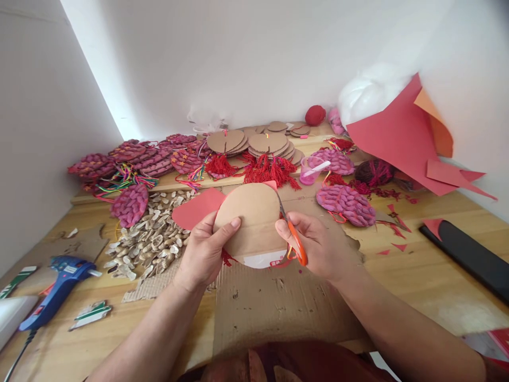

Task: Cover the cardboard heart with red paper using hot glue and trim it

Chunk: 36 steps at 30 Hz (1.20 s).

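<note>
My left hand grips a round cardboard disc by its left side, thumb on top. Red paper peeks out behind the disc's upper right edge, and red tassel strands show below it. Orange-handled scissors are in my right hand, their blades along the disc's right edge. Whether the blades are biting into the paper I cannot tell. Left of the disc, a rounded piece of red paper lies near a heap of peanut shells.
Stacked cardboard discs with red tassels and purple braided pieces line the back. A blue glue gun lies at left, a black object at right. Large red paper sheets lean against the right wall. Cardboard covers the table before me.
</note>
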{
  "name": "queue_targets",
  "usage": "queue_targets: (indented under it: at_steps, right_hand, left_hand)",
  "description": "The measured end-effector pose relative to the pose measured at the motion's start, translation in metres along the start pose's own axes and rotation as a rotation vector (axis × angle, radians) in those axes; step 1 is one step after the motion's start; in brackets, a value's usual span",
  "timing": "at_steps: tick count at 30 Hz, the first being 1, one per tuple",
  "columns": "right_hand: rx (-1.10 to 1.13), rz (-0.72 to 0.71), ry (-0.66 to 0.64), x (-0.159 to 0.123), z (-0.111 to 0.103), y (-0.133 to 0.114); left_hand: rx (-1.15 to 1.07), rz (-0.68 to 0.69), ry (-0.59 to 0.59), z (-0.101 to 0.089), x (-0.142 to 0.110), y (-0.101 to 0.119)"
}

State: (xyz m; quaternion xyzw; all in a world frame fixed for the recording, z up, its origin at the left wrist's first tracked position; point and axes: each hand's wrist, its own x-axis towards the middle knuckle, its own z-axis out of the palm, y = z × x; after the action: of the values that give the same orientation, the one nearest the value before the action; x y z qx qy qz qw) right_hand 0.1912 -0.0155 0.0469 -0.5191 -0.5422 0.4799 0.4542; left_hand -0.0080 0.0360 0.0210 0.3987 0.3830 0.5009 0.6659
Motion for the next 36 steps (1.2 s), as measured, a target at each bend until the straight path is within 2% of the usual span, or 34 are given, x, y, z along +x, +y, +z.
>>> queue_targets:
  at_steps: [8,15,20,27,36]
  right_hand:
    - [-0.080,0.022,0.057,-0.002,0.001,-0.004]
    - [-0.100,0.096,0.054,-0.003,0.003,-0.003]
    - [-0.165,0.092,0.071,-0.003,0.002,-0.007]
    - [-0.224,0.064,0.062,-0.001,-0.002,-0.006]
    - [-0.248,0.066,0.046,-0.003,-0.005,-0.004]
  left_hand:
    - [0.001,0.008,-0.011,0.000,-0.003,-0.001]
    - [0.000,0.005,-0.013,0.002,-0.003,0.000]
    - [0.061,0.016,-0.010,-0.002,0.001,0.003]
    - [0.124,0.004,-0.088,-0.012,0.004,0.007]
    - [0.149,0.032,-0.072,-0.013,0.005,0.008]
